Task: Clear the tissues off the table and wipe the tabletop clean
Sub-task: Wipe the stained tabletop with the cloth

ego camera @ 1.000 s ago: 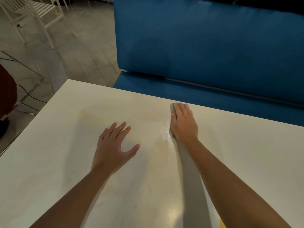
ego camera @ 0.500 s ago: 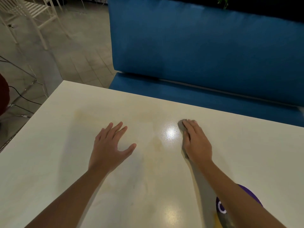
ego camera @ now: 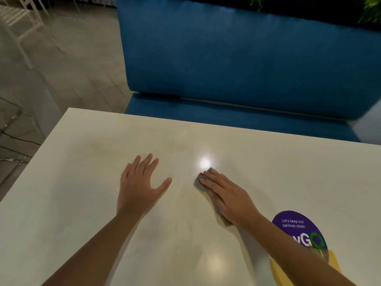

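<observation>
One purple sticker, half hidden a moment ago, now shows by the right forearm and reads "Let's keep our pantries clean". Two hands lie flat on the table: the left hand, fingers spread and empty, has stayed put, while the right hand, fingers straight, presses one grey cloth, which has slid back from the far edge toward mid-table. One blue bench stands beyond.

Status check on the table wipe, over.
Left hand flat on tabletop, open. Right hand pressing grey cloth, fingers straight. No tissues in view. Purple sign beside right forearm.
</observation>
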